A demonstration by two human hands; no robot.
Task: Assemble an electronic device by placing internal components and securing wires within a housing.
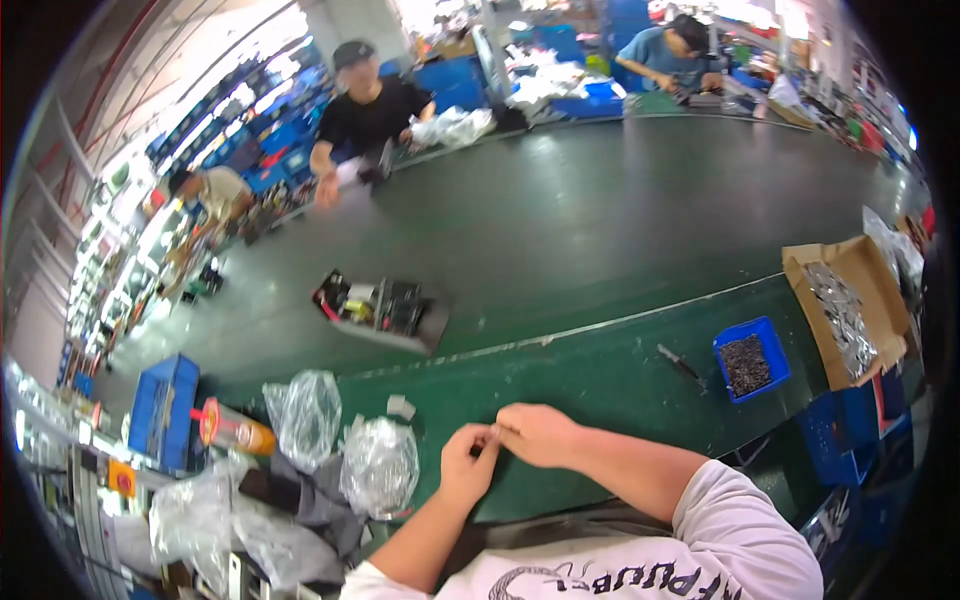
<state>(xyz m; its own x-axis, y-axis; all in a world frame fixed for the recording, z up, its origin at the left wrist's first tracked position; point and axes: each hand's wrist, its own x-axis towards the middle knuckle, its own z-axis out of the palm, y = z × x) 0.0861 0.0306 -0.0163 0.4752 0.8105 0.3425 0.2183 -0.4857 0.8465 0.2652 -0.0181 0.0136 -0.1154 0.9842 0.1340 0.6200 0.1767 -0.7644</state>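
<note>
Close in front of me, over the green bench (560,385), my two hands meet at the fingertips. The fingers of my left hand (467,464) are curled into a pinch against the thumb. My right hand (538,434) is closed too, its fingertips touching those of the left. Whatever sits between them is too small or hidden to make out. Just left of my left hand lies a clear plastic bag (380,466) with shiny contents, and a small whitish piece (401,406) beside it. On the right a dark slim tool (683,367) rests near a blue bin of small dark screws (746,366).
A cardboard box (893,318) of metal strips stands far right. Across the dark conveyor belt (600,220) sits a metal-cased unit with electronics (385,308). At left are another plastic bag (304,415), a drink cup (235,429) and a blue crate (165,405). Several people work opposite.
</note>
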